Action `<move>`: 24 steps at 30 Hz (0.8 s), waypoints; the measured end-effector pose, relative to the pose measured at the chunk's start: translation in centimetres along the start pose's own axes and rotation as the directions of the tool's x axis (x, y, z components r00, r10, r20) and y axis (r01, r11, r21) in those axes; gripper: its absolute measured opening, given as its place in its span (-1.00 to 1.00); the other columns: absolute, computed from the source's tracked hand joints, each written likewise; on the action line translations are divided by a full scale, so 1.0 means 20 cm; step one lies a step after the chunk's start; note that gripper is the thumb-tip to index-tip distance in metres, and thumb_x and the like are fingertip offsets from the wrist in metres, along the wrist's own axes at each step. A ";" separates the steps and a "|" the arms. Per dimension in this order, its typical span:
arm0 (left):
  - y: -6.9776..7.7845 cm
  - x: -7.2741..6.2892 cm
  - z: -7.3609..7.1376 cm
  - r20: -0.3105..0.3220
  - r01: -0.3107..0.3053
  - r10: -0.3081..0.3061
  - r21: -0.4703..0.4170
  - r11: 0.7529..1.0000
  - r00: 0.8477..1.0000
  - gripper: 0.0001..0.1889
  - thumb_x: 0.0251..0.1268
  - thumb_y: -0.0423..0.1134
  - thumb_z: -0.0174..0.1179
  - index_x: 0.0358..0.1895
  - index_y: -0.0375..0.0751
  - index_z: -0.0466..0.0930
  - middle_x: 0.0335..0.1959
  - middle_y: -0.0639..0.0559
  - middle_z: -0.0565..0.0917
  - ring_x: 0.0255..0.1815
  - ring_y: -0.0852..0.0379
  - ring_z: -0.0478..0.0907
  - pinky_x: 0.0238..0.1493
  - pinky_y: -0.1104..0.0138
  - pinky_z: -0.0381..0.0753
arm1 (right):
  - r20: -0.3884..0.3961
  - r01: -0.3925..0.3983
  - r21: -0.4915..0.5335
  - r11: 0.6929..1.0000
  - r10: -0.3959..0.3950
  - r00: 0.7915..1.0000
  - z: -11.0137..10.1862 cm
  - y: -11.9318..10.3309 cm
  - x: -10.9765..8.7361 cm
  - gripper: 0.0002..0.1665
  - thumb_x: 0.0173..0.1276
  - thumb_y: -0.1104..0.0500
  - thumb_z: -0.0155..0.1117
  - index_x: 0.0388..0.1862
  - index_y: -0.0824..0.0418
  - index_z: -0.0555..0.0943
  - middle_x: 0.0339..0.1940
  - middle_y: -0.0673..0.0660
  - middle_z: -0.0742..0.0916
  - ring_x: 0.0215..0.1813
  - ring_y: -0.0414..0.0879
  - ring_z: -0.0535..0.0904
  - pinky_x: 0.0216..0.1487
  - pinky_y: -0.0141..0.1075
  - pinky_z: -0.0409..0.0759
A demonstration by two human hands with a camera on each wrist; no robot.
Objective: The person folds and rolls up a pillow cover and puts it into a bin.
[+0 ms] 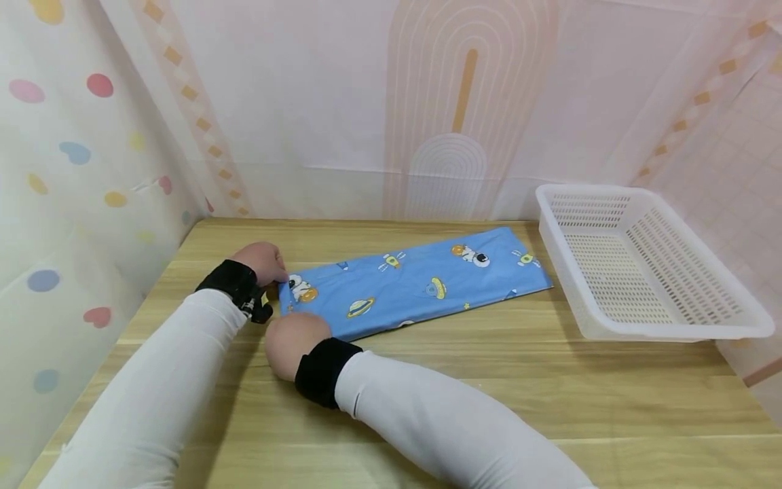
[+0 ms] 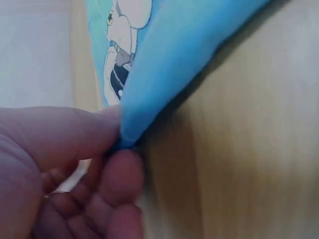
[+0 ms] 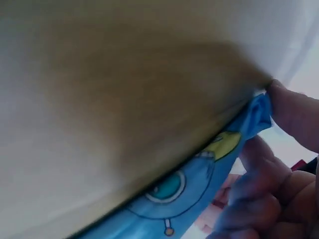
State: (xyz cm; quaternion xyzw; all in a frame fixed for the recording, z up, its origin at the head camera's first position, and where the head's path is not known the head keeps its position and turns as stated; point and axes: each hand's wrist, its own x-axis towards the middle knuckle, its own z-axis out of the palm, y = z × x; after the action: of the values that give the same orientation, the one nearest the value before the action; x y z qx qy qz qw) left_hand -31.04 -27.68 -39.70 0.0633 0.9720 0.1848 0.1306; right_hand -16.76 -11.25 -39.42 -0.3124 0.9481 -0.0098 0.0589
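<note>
A blue cloth (image 1: 403,282) printed with astronauts, planets and rockets lies folded into a long strip on the wooden table. My left hand (image 1: 261,262) is at the strip's far left corner. In the left wrist view its thumb and forefinger pinch that cloth corner (image 2: 149,99). At the near left corner is my right hand (image 1: 298,343), its fingers mostly hidden in the head view. The right wrist view shows the thumb (image 3: 294,117) and fingers pinching the bunched end of the cloth (image 3: 199,179).
A white plastic basket (image 1: 678,331) with slotted walls stands to the right, close to the strip's right end. Behind the wooden table (image 1: 489,380) hangs a patterned curtain (image 1: 305,102), and a dotted one (image 1: 55,224) hangs on the left.
</note>
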 end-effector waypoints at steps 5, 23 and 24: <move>-0.02 -0.01 0.02 -0.040 -0.048 0.044 -0.115 0.992 0.998 -0.89 0.25 -0.35 0.30 -0.40 -0.21 0.57 -0.49 0.01 0.59 -0.48 0.05 0.51 -0.44 0.27 0.46 | 0.021 0.019 0.012 1.000 -0.020 1.000 0.00 0.01 0.01 -0.77 0.59 0.07 0.20 -0.33 -0.04 0.69 -0.30 -0.13 0.76 -0.23 -0.24 0.68 -0.26 -0.35 0.65; -0.14 -0.03 -0.02 0.036 -0.156 0.157 -0.043 0.987 0.987 -0.81 0.36 -0.40 0.30 -0.07 -0.09 0.81 0.01 -0.12 0.79 0.06 -0.10 0.63 0.17 -0.05 0.55 | 0.076 -0.022 0.145 0.989 0.011 0.997 -0.01 0.04 0.01 -0.86 0.56 0.13 0.23 -0.20 0.01 0.72 -0.08 -0.14 0.74 -0.20 -0.30 0.59 -0.13 -0.43 0.61; -0.14 -0.03 -0.01 0.034 -0.156 0.158 -0.044 0.987 0.987 -0.81 0.37 -0.39 0.31 -0.08 -0.08 0.81 0.01 -0.11 0.79 0.06 -0.10 0.63 0.18 -0.06 0.55 | 0.078 -0.029 0.153 0.988 0.017 0.997 -0.01 0.04 0.01 -0.86 0.56 0.13 0.23 -0.20 0.01 0.72 -0.09 -0.14 0.74 -0.21 -0.29 0.59 -0.14 -0.42 0.61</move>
State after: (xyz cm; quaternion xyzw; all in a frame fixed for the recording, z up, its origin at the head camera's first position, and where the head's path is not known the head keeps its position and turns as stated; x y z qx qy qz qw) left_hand -30.70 -30.46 -40.35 0.1405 0.9573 0.2134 0.1353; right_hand -17.39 -10.80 -39.27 -0.2962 0.9450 -0.0701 0.1193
